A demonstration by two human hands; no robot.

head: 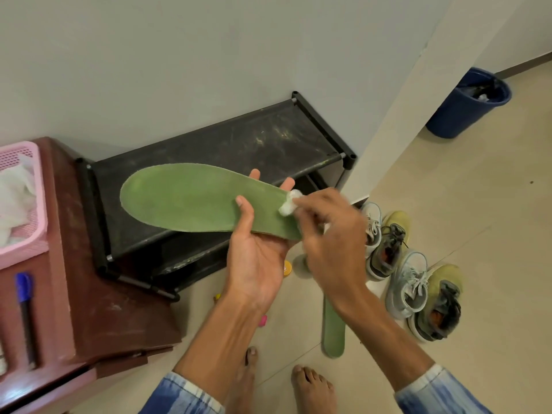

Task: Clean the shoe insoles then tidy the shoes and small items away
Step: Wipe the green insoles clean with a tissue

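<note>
Over the rack (239, 138): left grip (257, 255) clasps our insole (185, 198); right grip (328, 231) pinches cotton (288, 203), cleaning the heel. Next, likely: we wipe toeward.

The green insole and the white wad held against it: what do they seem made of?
The flat green insole looks like foam faced with matte, felt-like fabric: no shine, a fuzzy edge; the foam is a guess. The small white wad pinched by the right hand looks like cotton wool: fluffy, ragged outline.
</note>
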